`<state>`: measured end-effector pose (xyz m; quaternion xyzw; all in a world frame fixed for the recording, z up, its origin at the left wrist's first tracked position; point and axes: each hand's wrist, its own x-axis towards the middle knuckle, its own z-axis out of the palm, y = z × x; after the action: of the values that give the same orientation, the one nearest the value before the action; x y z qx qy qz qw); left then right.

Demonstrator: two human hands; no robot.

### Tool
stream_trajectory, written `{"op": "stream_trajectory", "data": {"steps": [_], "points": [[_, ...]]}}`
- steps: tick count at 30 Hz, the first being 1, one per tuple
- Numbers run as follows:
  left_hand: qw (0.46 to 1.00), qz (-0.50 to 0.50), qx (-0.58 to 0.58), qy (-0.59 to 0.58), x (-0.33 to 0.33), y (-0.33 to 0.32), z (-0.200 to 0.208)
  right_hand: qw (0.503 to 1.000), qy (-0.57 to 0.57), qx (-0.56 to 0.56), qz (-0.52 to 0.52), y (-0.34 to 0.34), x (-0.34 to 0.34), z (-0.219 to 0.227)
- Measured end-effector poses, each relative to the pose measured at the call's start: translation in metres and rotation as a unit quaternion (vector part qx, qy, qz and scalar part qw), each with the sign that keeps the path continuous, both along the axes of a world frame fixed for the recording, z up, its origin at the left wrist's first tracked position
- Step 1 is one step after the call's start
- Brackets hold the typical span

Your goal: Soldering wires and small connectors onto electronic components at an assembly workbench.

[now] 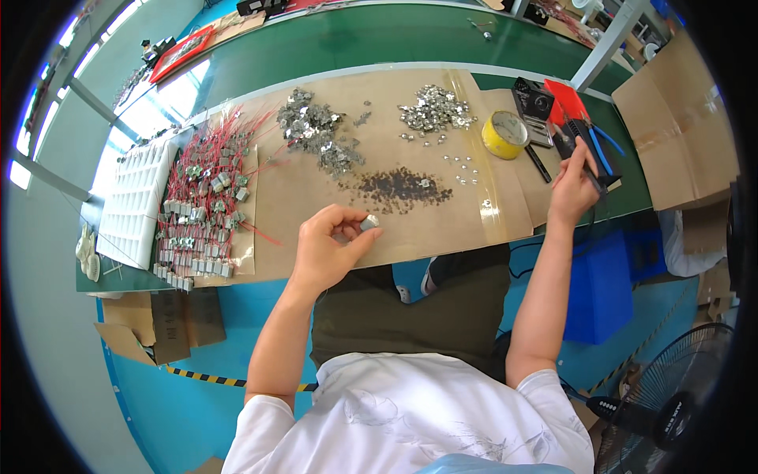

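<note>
Cardboard bench cover [316, 197] keeps parts sorted around you: your left hand [328, 249] pinches a small metal piece [369, 223] near its front edge, your right hand [572, 189] grips a black tool [588, 154] beyond its right end.

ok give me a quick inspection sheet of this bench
surface: brown cardboard sheet over a green bench.
job's things: small silver metal piece pinched in left hand; right hand grips a black-handled tool.
clutter: heaps of silver metal clips, dark pile of tiny parts, yellow tape roll, white compartment tray.
fingers: both hands closed on their items.
cables: red-wired parts laid in rows at left.
surroundings: black floor fan, cardboard boxes.
</note>
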<state>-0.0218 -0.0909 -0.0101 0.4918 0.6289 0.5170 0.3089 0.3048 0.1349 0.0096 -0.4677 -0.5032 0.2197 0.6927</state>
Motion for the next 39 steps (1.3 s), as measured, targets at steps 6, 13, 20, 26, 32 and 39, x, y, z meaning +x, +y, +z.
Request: {"op": "stream_trajectory", "data": {"steps": [6,13,20,26,32,39], "points": [[0.998,-0.006,0.029,0.058,-0.005,-0.001,-0.001,0.99,-0.104,-0.083,-0.036,0.086,0.015,-0.004],[0.991,0.002,0.126,0.041,0.001,-0.002,-0.004,0.919,0.222,-0.194,0.262,0.181,0.07,-0.045],[0.989,0.0,0.141,0.036,-0.001,-0.003,-0.006,0.823,0.336,-0.193,0.416,0.187,0.104,-0.058],[0.988,0.012,0.148,0.031,-0.004,-0.004,-0.011,0.891,0.244,-0.219,0.313,0.043,0.001,0.003],[0.989,-0.04,0.143,0.001,-0.006,-0.002,0.003,0.848,-0.271,-0.088,0.448,-0.132,-0.122,0.056],[0.956,-0.107,0.048,-0.268,-0.024,-0.02,0.005,0.735,-0.432,0.186,0.489,-0.142,-0.181,0.064]]}}
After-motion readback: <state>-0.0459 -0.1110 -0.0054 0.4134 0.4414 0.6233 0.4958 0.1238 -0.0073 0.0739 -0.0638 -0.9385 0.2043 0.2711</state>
